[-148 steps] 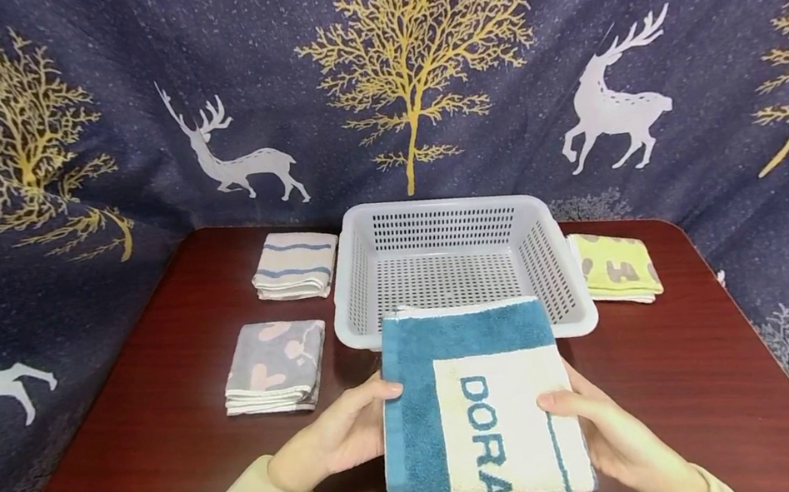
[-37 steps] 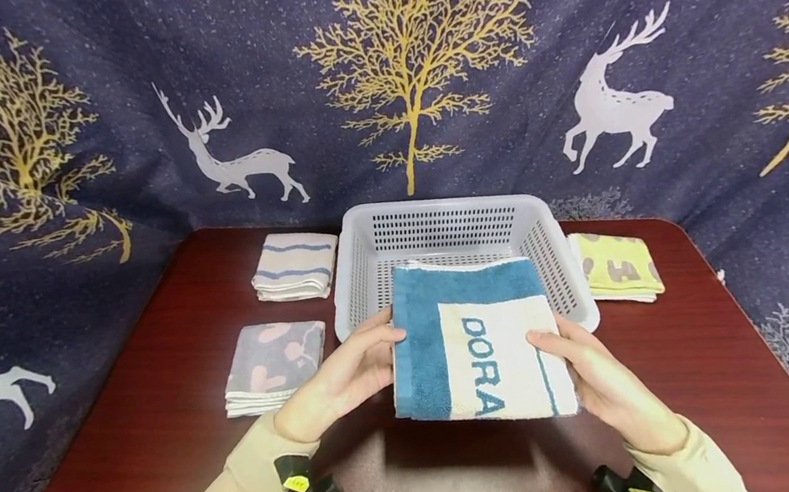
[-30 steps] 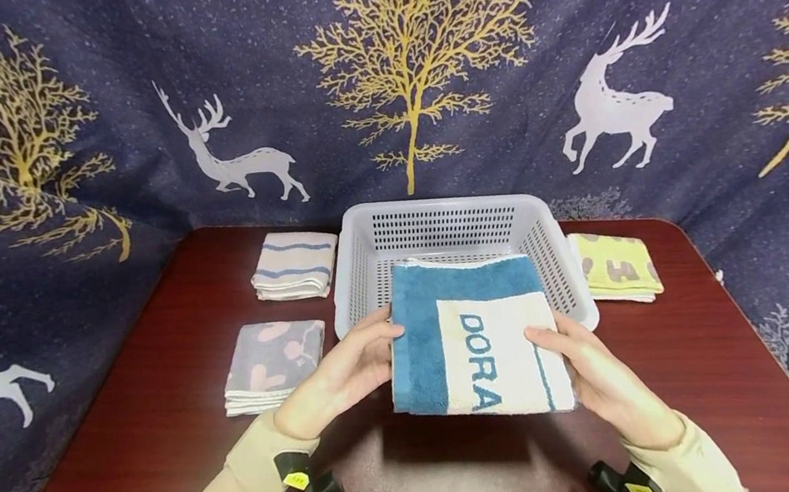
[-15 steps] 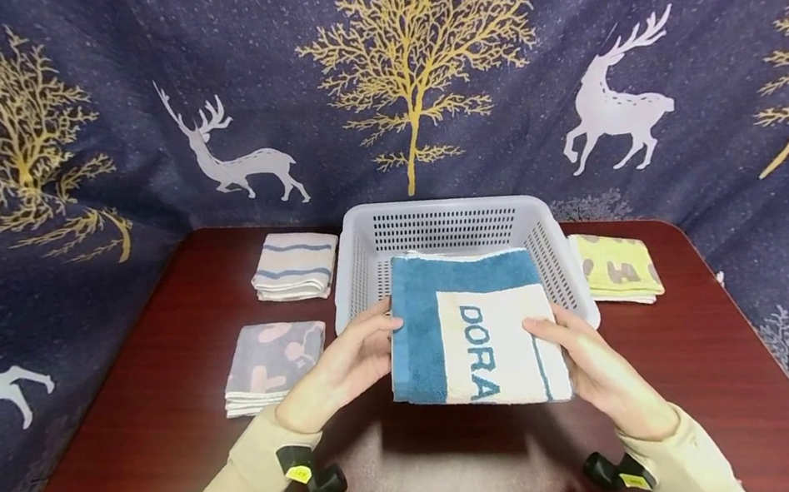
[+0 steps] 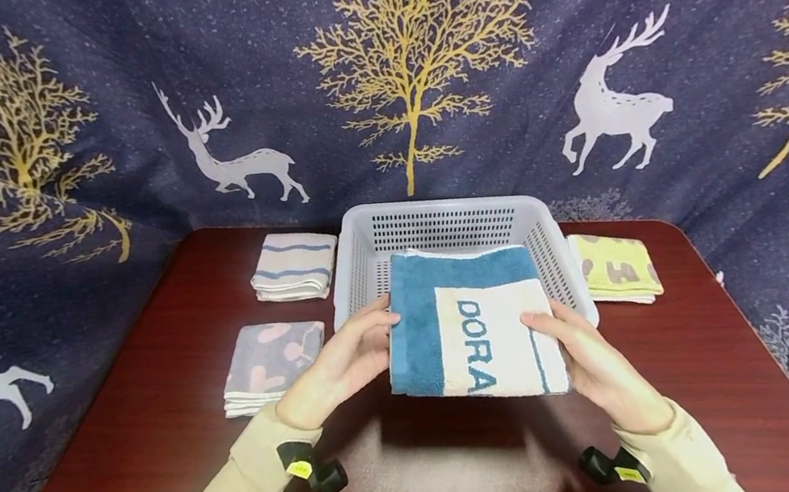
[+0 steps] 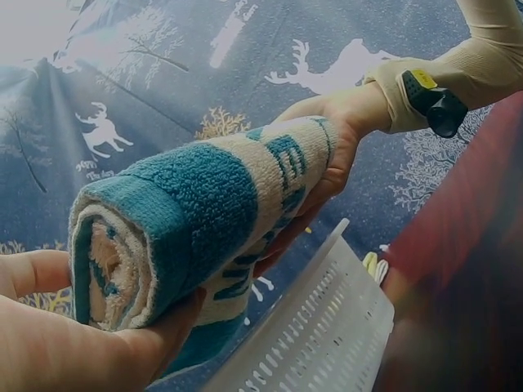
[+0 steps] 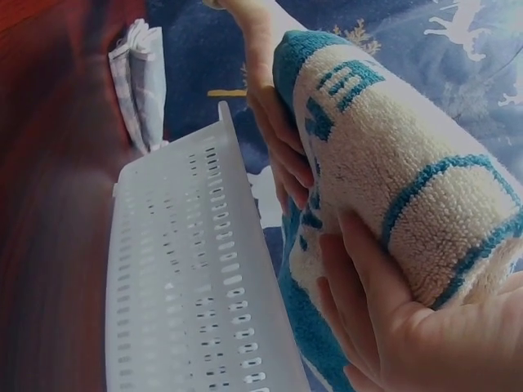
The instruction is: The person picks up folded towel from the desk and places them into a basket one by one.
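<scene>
A folded blue and cream towel [image 5: 481, 322] lettered "DORA" is held between both hands, raised over the near rim of a pale plastic basket [image 5: 441, 212]. My left hand [image 5: 340, 371] grips its left edge, thumb on top and fingers beneath. On the opposite edge my right hand [image 5: 601, 368] pinches it the same way. The left wrist view shows the towel's [image 6: 196, 212] rolled, layered end in the left hand [image 6: 90, 335]. From the right wrist, the right hand [image 7: 409, 318] spreads its fingers under the towel [image 7: 392, 155], with the basket's slotted wall [image 7: 188, 261] beside it.
A striped white towel [image 5: 294, 264] and a grey-pink towel [image 5: 276, 359] lie folded left of the basket. A folded yellow towel [image 5: 617, 265] lies to its right. Behind the dark red table [image 5: 128, 451] hangs a navy cloth [image 5: 370, 73] with deer and trees.
Both hands have carried the blue and cream towel forward, from in front of the basket to partly over it. Over the last second it has edged slightly farther forward.
</scene>
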### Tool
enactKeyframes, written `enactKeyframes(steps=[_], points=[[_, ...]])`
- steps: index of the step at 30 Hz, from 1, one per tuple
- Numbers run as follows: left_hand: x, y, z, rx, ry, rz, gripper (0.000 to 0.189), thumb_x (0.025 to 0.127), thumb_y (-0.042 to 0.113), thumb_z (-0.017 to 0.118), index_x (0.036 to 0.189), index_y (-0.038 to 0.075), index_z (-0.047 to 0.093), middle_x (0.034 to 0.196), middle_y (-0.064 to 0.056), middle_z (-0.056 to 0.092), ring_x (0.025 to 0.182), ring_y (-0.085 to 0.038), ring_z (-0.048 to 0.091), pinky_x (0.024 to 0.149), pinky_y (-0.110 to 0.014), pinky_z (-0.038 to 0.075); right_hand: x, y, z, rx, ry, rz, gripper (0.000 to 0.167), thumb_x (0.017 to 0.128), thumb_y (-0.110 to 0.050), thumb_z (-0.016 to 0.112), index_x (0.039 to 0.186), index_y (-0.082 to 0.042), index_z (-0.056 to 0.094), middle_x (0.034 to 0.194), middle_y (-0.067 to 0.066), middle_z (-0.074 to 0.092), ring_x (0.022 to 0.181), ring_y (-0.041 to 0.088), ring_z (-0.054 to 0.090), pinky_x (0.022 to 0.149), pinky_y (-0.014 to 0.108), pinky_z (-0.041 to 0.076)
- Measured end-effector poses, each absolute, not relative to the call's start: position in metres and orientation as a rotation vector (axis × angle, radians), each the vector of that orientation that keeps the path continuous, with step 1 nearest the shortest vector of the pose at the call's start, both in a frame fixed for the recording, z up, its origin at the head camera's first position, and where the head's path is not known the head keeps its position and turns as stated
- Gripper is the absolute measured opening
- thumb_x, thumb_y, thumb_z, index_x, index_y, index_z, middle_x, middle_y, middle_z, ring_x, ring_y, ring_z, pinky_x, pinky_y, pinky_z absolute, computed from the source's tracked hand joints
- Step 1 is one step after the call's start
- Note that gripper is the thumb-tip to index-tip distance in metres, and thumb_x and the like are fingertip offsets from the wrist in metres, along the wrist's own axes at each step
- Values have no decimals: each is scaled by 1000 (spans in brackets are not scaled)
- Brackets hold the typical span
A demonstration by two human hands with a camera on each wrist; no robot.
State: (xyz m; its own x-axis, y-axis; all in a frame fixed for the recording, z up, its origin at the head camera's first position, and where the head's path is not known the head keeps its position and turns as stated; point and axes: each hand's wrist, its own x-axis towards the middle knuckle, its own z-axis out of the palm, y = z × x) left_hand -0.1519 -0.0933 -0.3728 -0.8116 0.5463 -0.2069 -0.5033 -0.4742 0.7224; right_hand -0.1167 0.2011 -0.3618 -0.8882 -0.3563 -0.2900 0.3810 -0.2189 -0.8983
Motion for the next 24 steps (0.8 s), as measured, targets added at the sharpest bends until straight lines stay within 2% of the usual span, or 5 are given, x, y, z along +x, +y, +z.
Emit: enactKeyframes(steps=[6,11,20,24], points=[[-155,-92,-374,124,1079,2266,33,93,4,39,122,18,44,98,7,64,84,-7,59,83,-27,49,-118,202,-362,30,1567,-2160,23,102,-22,47,125,-20,48,101,-6,73,89,8,70,71,28,58],[-156,-92,-374,134,1079,2267,32,93,4,39,121,18,45,99,6,65,84,-8,60,82,-28,50,-119,204,-363,-38,1501,-2177,23,103,-23,43,124,-20,52,103,-6,72,90,7,69,74,27,57],[-158,-91,-372,62,1114,2272,35,93,6,40,125,19,31,100,5,62,84,-7,60,81,-26,50,-120,204,-364,-31,1528,-2195,18,103,-22,44,117,-19,55,99,-7,70,87,5,68,72,25,57],[-159,-90,-371,62,1104,2290,48,93,5,39,138,14,26,100,5,63,82,-7,59,82,-26,50,-120,205,-364,-69,1534,-2202,20,104,-21,41,117,-18,55,100,-7,69,88,5,67,72,23,56]])
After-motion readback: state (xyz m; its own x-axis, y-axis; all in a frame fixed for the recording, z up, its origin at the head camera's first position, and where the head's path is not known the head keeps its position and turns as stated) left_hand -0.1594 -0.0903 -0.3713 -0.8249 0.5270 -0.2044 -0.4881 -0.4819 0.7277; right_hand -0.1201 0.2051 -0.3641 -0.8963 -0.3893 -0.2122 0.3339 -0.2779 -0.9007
